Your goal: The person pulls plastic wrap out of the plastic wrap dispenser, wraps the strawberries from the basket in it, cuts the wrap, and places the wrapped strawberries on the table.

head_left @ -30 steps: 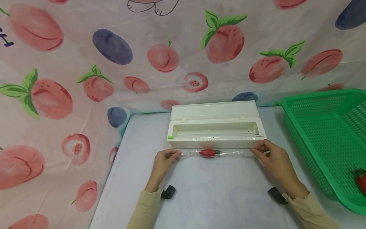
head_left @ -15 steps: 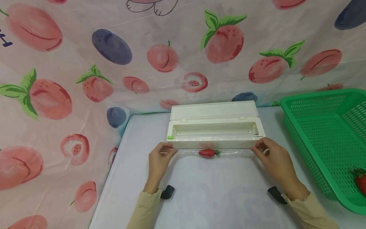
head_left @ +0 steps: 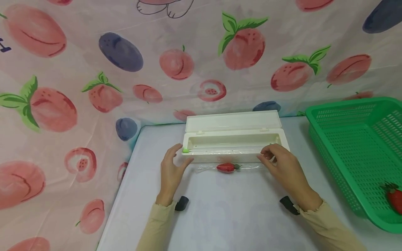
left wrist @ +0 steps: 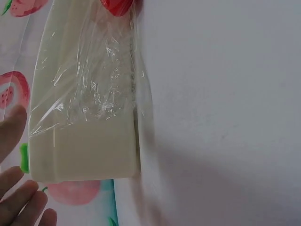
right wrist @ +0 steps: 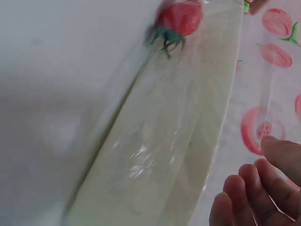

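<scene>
A red strawberry point(head_left: 226, 167) with green leaves lies in clear cling film point(left wrist: 103, 80), just in front of a white cling film dispenser box point(head_left: 204, 158). The film runs up over the box's front wall. The box's lid point(head_left: 233, 122) is raised, and a green slider point(head_left: 186, 151) sits at its left end. Beside that end, my left hand point(head_left: 169, 174) has thumb and fingers spread apart, holding nothing. My right hand point(head_left: 285, 169) is over the front right part of the box. In the right wrist view its thumb and bent fingers are apart with nothing between them.
At the right stands a green plastic basket point(head_left: 351, 153) with another strawberry point(head_left: 395, 198) in it. A fruit-printed cloth point(head_left: 150, 52) hangs behind and left of the white table point(head_left: 220, 216).
My left hand has let go of the film's left end and spread beside the box. My right hand has left the film's right end and moved left over the box. The strawberry stays put.
</scene>
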